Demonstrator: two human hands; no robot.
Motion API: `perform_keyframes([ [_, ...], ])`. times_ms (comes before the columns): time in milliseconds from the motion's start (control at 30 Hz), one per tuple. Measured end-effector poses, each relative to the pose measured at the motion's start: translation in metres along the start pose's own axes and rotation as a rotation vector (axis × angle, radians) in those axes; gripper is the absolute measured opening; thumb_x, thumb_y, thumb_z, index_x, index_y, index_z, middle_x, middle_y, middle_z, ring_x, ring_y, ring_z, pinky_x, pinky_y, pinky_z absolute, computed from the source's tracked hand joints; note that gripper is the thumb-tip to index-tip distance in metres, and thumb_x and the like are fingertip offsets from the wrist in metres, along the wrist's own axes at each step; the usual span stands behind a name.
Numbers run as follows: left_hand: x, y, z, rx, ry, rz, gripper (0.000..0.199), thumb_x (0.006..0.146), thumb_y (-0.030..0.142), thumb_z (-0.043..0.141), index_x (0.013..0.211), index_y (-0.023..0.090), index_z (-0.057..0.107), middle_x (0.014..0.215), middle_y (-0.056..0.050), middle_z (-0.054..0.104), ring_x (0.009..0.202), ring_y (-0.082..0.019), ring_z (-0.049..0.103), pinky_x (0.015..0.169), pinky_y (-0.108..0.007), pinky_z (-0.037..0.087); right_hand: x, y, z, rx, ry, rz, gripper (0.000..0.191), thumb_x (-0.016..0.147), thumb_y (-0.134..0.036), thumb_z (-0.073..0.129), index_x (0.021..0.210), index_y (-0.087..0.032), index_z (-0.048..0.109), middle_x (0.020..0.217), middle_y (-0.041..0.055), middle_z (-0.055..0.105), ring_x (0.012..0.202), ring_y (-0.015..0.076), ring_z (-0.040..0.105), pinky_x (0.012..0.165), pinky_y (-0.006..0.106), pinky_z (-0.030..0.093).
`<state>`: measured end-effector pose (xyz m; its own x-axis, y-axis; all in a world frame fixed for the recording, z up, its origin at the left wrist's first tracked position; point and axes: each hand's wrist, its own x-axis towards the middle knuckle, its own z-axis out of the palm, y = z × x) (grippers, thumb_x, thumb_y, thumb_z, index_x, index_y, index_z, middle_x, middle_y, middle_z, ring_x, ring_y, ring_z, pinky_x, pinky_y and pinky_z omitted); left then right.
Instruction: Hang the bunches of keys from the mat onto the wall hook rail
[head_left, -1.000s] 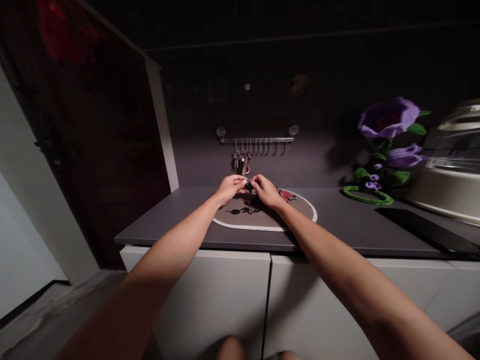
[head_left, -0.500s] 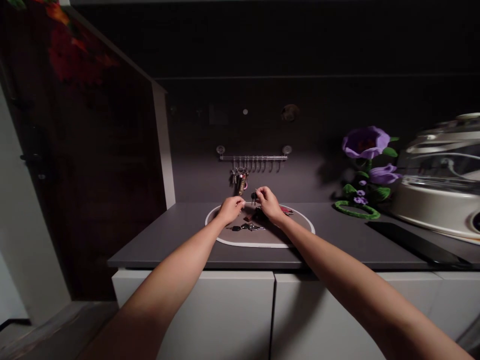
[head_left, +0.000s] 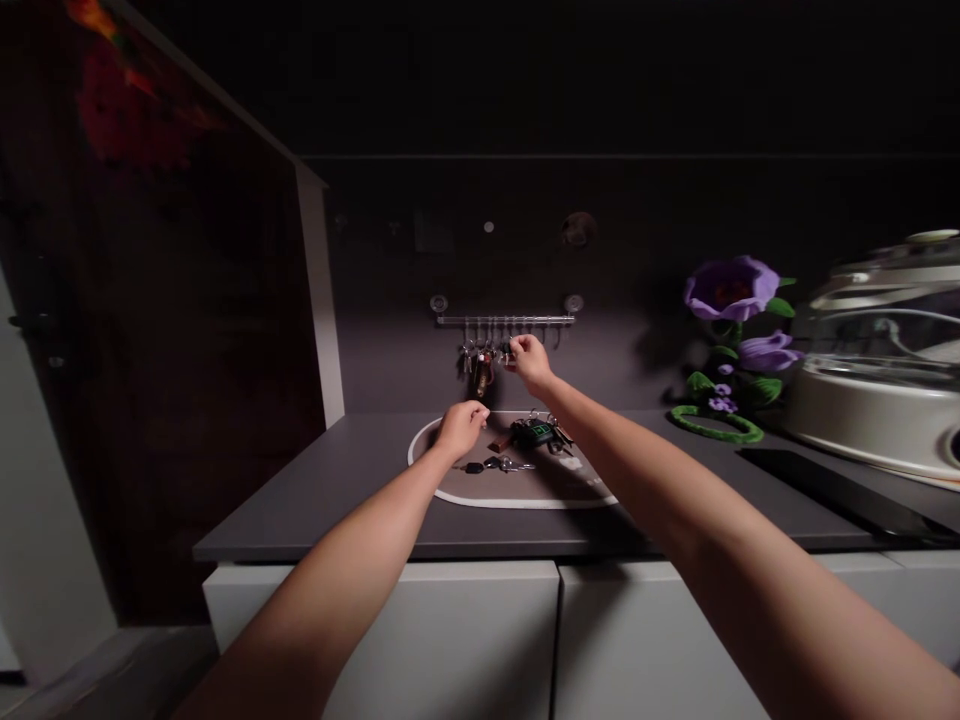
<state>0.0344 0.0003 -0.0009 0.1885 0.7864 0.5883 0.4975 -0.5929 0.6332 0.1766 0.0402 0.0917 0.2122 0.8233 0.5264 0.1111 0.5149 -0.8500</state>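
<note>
A clear rail [head_left: 506, 320] with hooks is fixed to the dark wall, and bunches of keys [head_left: 484, 372] hang from its left part. My right hand [head_left: 529, 360] is closed on small keys just below the hooks near the rail's middle. Lower down, my left hand [head_left: 462, 428] hovers over the left side of an oval mat [head_left: 540, 500], its fingers pinched together; what they hold is too small to name. Loose keys [head_left: 510, 465] lie on the mat, with a dark green-marked key bunch [head_left: 534, 432] behind them.
Purple flowers [head_left: 733, 287] with a green ring base stand to the right. Beyond them is a large cream appliance [head_left: 874, 410], with a flat black object [head_left: 817, 490] before it. The grey counter [head_left: 292, 500] has its front edge over white cabinets [head_left: 465, 620].
My right hand has risen from just above the mat to the hooks, with the keys in it. The dark green-marked bunch has come into view. My left hand has barely moved.
</note>
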Motion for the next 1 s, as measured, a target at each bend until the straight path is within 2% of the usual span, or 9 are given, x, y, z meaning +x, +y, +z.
perform_keyframes([
  [200, 0.004, -0.008, 0.004, -0.041, 0.026, -0.034, 0.019, 0.078, 0.025, 0.046, 0.071, 0.014, 0.061, 0.065, -0.002, 0.062, 0.054, -0.009, 0.051, 0.054, -0.021, 0.038, 0.022, 0.004, 0.016, -0.041, 0.051, 0.028, 0.006, 0.078, -0.024, 0.043, 0.079, -0.019, 0.045, 0.071, -0.0023, 0.046, 0.058, 0.0072, 0.047, 0.052, 0.021, 0.046],
  [400, 0.007, -0.014, 0.007, -0.055, 0.025, -0.055, 0.02, 0.077, 0.026, 0.046, 0.071, 0.014, 0.061, 0.065, -0.002, 0.063, 0.053, -0.009, 0.05, 0.053, -0.021, 0.038, 0.038, 0.017, 0.026, -0.07, 0.141, -0.017, 0.008, 0.075, -0.023, 0.045, 0.077, -0.017, 0.051, 0.067, -0.001, 0.049, 0.056, 0.0081, 0.047, 0.051, 0.02, 0.044],
  [600, 0.008, -0.015, 0.007, -0.066, 0.021, -0.052, 0.02, 0.077, 0.026, 0.046, 0.07, 0.014, 0.06, 0.066, -0.002, 0.063, 0.053, -0.009, 0.05, 0.053, -0.02, 0.038, 0.04, 0.022, 0.029, -0.064, 0.165, -0.004, 0.011, 0.076, -0.023, 0.046, 0.078, -0.016, 0.055, 0.065, 0.001, 0.052, 0.054, 0.0102, 0.048, 0.053, 0.024, 0.046],
  [867, 0.007, -0.014, 0.006, -0.128, 0.017, -0.093, 0.019, 0.076, 0.026, 0.047, 0.072, 0.013, 0.059, 0.064, -0.001, 0.062, 0.048, -0.007, 0.046, 0.047, -0.019, 0.036, 0.042, 0.037, 0.023, -0.134, 0.141, -0.031, 0.02, 0.076, -0.028, 0.045, 0.083, -0.015, 0.06, 0.067, 0.0036, 0.058, 0.06, 0.0133, 0.054, 0.063, 0.029, 0.048],
  [1000, 0.007, -0.014, 0.007, -0.162, 0.018, -0.106, 0.018, 0.076, 0.026, 0.046, 0.072, 0.013, 0.058, 0.063, 0.0, 0.06, 0.045, -0.006, 0.045, 0.045, -0.019, 0.035, 0.036, 0.036, 0.021, -0.129, 0.156, 0.001, 0.019, 0.075, -0.026, 0.046, 0.084, -0.015, 0.058, 0.071, 0.0037, 0.058, 0.062, 0.0134, 0.055, 0.064, 0.03, 0.049],
])
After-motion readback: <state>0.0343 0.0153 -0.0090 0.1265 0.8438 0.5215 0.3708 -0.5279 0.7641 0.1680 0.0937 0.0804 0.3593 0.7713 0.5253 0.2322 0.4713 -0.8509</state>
